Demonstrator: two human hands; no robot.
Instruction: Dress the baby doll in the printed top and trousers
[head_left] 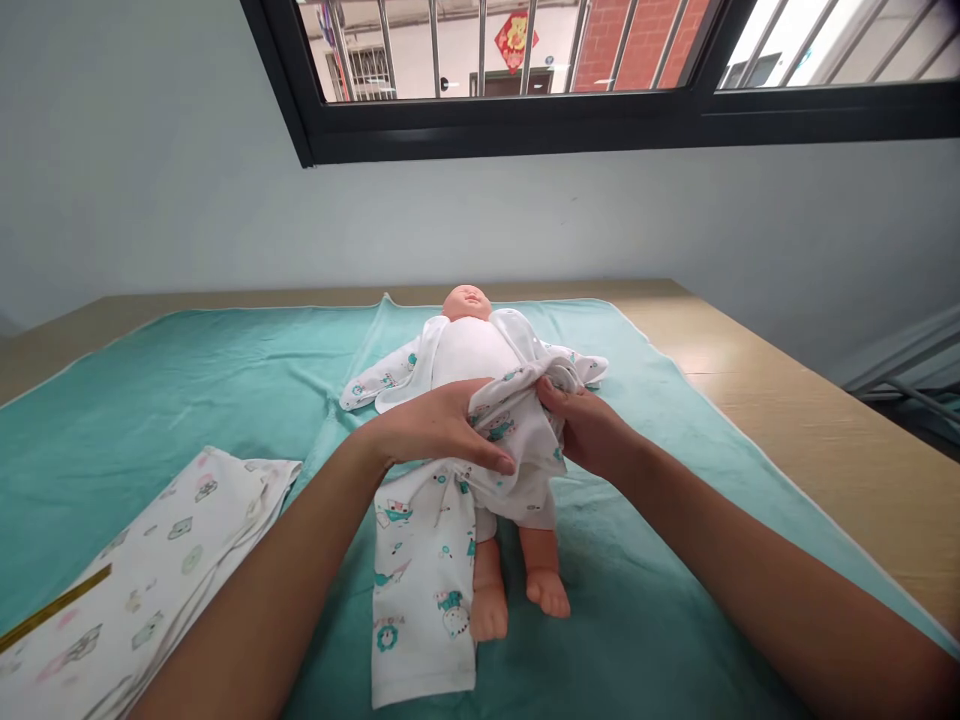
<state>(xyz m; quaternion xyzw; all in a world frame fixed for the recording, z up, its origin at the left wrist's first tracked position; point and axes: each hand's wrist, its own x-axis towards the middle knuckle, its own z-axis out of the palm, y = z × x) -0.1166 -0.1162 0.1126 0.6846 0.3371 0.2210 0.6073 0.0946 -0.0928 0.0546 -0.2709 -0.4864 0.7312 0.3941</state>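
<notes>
A baby doll (pixel 489 590) lies on its back, head away from me, dressed in a white top with printed sleeves (pixel 382 380). Over its lower body are white printed baby pants (pixel 424 590), one leg spread flat beside the doll's legs. The other pant leg is bunched up between my hands. My left hand (pixel 439 425) has its thumb over the cloth, its fingers hidden behind the fabric. On the other side, my right hand (pixel 596 430) pinches the gathered cloth. Both bare doll feet show below.
A teal sheet (pixel 187 380) covers much of the wooden table (pixel 757 380). Folded printed cloth (pixel 180 560) lies at the left, with a brownish-yellow strip (pixel 56 608) on it. Behind the table stand a pale wall and a dark-framed window (pixel 495 130) with bars.
</notes>
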